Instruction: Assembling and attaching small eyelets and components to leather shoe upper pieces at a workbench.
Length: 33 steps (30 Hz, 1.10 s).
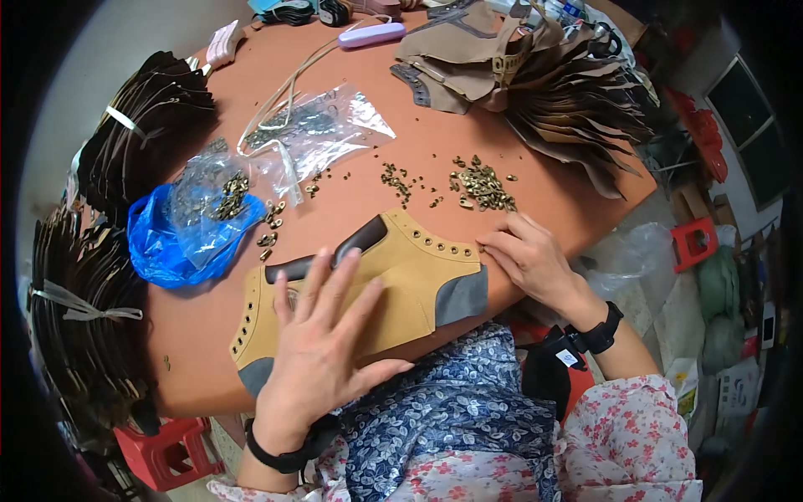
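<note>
Flat on the near edge of the tabletop [535,180] lies a tan shoe upper [393,276] with grey corner patches and a dark brown collar strip. Its long axis runs from lower left to upper right, and a row of eyelet holes follows each end. The left hand [322,347] presses down on its middle with fingers spread wide and flat, holding nothing. The right hand [527,255] rests at the upper's right end, fingers [493,244] curled narrow at the eyelet row; whether they pinch anything I cannot tell. Just beyond that hand sits a loose pile of small brass hooks [483,186], with more scattered to the left. Farther left are clear plastic bags [314,134] and a blue bag [180,238] with more hardware. Fanned stacks of brown cut pieces [552,75] crowd the far right, and dark bundles [142,125] line the left edge. The tabletop is reddish brown; red stools [693,243] stand on the floor around it.
</note>
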Available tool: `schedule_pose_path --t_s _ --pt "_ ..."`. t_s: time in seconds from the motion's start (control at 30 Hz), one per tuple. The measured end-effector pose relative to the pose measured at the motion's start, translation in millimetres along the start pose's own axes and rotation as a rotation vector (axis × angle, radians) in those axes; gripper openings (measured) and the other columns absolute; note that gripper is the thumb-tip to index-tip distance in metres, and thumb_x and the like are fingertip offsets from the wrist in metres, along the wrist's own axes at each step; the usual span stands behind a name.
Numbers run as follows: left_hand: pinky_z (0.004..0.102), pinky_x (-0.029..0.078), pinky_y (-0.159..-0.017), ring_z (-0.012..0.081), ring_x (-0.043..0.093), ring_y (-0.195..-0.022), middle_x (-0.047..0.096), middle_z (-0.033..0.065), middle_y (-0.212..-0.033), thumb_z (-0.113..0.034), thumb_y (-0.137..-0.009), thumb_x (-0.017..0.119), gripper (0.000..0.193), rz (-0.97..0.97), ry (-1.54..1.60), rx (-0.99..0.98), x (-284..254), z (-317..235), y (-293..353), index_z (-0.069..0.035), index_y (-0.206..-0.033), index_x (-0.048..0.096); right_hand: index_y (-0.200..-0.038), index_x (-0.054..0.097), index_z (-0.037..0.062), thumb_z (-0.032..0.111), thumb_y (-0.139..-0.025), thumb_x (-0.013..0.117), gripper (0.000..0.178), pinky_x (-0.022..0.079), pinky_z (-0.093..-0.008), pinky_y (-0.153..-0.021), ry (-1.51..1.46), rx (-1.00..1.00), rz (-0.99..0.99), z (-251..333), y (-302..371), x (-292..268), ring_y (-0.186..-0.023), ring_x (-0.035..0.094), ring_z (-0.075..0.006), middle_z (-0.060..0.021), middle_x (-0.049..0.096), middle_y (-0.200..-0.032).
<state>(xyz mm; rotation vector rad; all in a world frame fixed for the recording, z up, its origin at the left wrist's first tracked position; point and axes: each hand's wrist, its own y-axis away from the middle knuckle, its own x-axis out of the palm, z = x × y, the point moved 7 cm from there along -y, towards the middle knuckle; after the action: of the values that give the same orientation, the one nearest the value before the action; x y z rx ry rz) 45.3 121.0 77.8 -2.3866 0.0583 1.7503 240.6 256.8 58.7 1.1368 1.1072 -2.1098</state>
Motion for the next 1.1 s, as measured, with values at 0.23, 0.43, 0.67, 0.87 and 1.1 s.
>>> schedule_pose_path --t_s 0.23,0.43,0.67,0.87,1.1 --pt "0.0585 0.015 -0.111 0.0356 0.032 -0.137 0.044 0.0171 -0.140 -0.068 -0.071 0.064 0.085 -0.014 -0.042 0.029 12.3 -11.3 -25.3 -0.006 -0.129 0.055 -0.089 0.064 0.0033 0.005 -0.078 0.067 0.011 0.050 -0.0329 -0.065 0.010 -0.008 -0.074 0.5 -2.9 -0.2 -0.075 0.061 -0.0234 -0.0083 0.060 -0.082" --pt "0.0558 0.024 -0.109 0.0411 0.032 -0.135 0.041 0.0188 -0.143 -0.066 -0.072 0.064 0.078 0.068 -0.035 0.067 26.0 -3.4 -31.5 -0.018 -0.133 0.054 -0.090 0.063 -0.0021 0.009 -0.086 0.064 0.012 0.050 -0.0241 -0.058 -0.732 0.530 0.096 -9.8 -9.9 27.0 -0.067 0.063 -0.0102 -0.0046 0.066 -0.078" --pt "0.0544 0.026 -0.109 0.0383 0.035 -0.135 0.044 0.0184 -0.140 -0.064 -0.072 0.067 0.085 0.127 0.049 0.095 18.5 6.4 -34.8 -0.008 -0.134 0.051 -0.092 0.062 -0.0024 0.013 -0.091 0.061 0.016 0.050 -0.0199 -0.053 -1.032 0.868 0.304 -0.1 -46.8 71.1 -0.066 0.066 -0.0120 -0.0078 0.066 -0.079" --pt "0.0522 0.028 -0.108 0.0348 0.040 -0.132 0.047 0.0181 -0.138 -0.059 -0.077 0.065 0.084 0.138 0.087 0.154 4.1 23.3 -45.1 0.001 -0.133 0.048 -0.081 0.063 -0.0005 0.013 -0.090 0.058 0.017 0.045 -0.0216 -0.042 -0.930 0.871 0.332 -3.7 -69.2 87.4 -0.053 0.062 -0.0108 -0.0053 0.064 -0.069" --pt "0.0529 0.027 -0.109 0.0338 0.037 -0.134 0.043 0.0155 -0.142 -0.062 -0.079 0.061 0.084 0.129 0.003 0.178 17.9 23.2 -54.9 0.001 -0.133 0.048 -0.080 0.063 -0.0017 0.015 -0.091 0.060 0.020 0.046 -0.0211 -0.044 -0.657 0.725 0.399 2.3 -80.5 82.8 -0.050 0.059 -0.0083 -0.0045 0.063 -0.066"
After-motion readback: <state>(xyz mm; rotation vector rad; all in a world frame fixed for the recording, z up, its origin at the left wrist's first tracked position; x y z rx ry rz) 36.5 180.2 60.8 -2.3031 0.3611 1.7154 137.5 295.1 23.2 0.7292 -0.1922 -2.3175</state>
